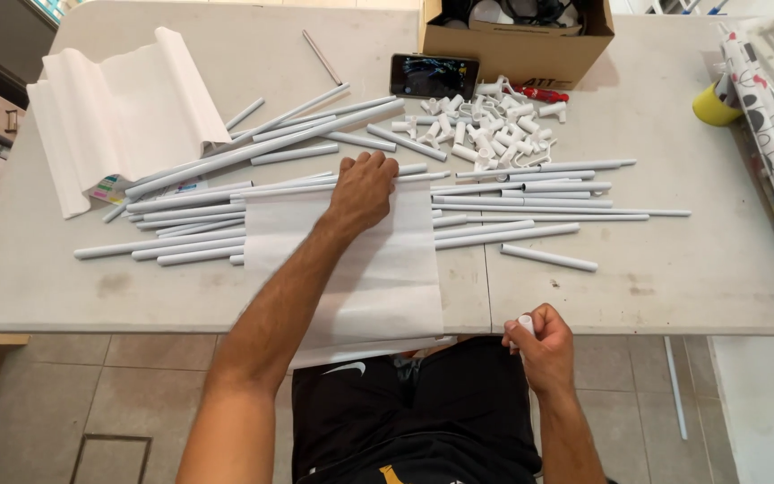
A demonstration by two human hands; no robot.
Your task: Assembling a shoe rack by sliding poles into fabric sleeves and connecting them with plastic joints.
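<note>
While dozens of white tubes (226, 202) and a heap of small white connectors (485, 125) lie loose and unjoined on the grey table (656, 269), the left hand (362, 190) reaches forward, fingers curled, pressing a white fabric sheet (351, 269) flat over the tubes. The right hand (541, 345), at the table's near edge, pinches a short white tube piece (525, 324).

A cardboard box (517, 40) stands at the far edge of the desk (674, 278), a dark phone (434, 75) just beside it. Folded white panels (118, 112) lie far left; a yellow cup (712, 106) (partly hidden) sits far right beside a spotted roll (768, 125).
</note>
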